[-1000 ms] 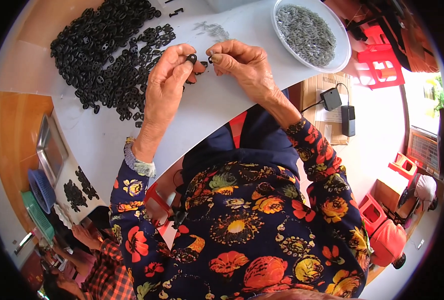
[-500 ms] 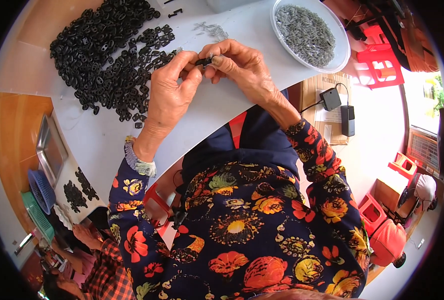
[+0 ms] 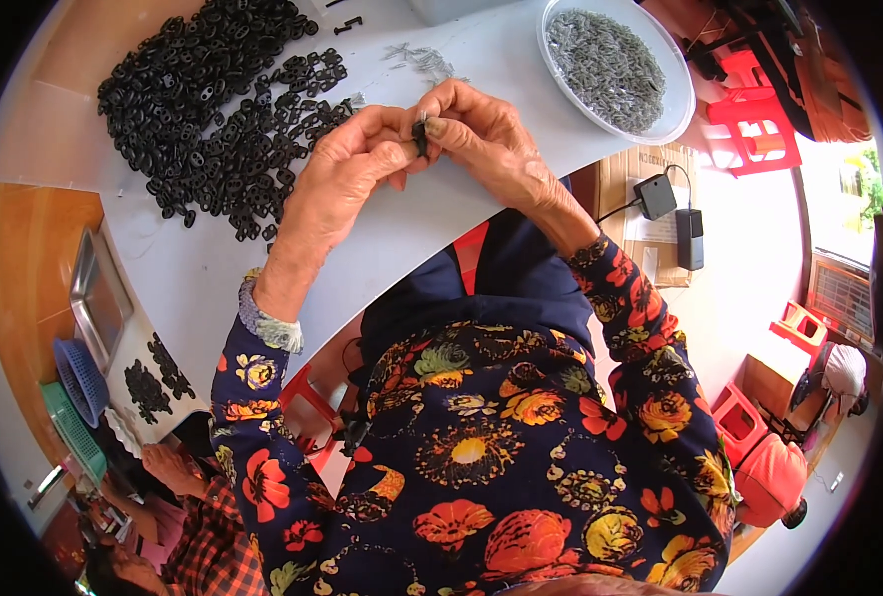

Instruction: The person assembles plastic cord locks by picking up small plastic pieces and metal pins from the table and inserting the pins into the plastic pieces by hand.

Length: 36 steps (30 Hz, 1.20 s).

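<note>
Fingertips of both hands meet over the white table. My left hand pinches a small black plastic part. From the other side my right hand grips the same part with thumb and forefinger. A thin, clear or metallic pin shows at its top, between the fingers; its lower end is hidden. To the left spreads a big pile of black plastic parts with holes in them. Beyond my hands lies a small heap of thin, shiny pins.
A round clear tub full of small shiny pieces stands at the back right. A cardboard box with black adapters is right of the table. At lower left are a metal tray, baskets and a person in a checked shirt.
The black part has turned from lying sideways to upright between my fingers. My left hand has rolled over slightly, and its wrist has shifted a little to the left.
</note>
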Tool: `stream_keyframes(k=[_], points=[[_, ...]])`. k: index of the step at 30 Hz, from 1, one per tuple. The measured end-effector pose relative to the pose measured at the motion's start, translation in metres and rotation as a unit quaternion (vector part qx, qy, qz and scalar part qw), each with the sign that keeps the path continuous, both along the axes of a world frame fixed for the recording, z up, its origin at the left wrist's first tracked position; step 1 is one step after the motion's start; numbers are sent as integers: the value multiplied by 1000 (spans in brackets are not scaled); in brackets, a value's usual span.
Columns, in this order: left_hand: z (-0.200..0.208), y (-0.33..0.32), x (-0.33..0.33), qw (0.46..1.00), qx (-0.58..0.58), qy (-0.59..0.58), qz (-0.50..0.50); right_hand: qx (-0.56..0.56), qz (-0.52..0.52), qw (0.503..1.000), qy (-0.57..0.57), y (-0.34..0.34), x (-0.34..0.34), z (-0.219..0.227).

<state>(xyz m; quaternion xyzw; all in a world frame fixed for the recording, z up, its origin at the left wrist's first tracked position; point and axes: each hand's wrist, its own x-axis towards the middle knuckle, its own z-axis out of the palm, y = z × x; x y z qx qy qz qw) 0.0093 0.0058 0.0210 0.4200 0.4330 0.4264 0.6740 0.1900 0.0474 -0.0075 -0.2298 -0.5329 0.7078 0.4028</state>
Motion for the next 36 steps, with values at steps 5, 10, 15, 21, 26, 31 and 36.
stream_keyframes(k=[5,10,15,21,26,31,36], points=[[2,-1,4,999,38,34,-1,-19,-21,998,49,-1,-3,0],[-1,-2,4,992,68,85,59,-71,-47,992,91,-1,-2,-2],[0,2,-1,989,83,92,83,3,-33,999,-31,-3,2,5],[2,1,2,991,55,107,61,-13,-69,998,-4,-2,-2,0],[5,0,4,994,22,-14,108,-10,-75,997,22,-3,-1,2],[5,2,4,994,16,3,104,11,-68,998,-3,-4,-3,2],[8,2,4,992,53,59,95,19,-62,998,-20,-5,-3,3]])
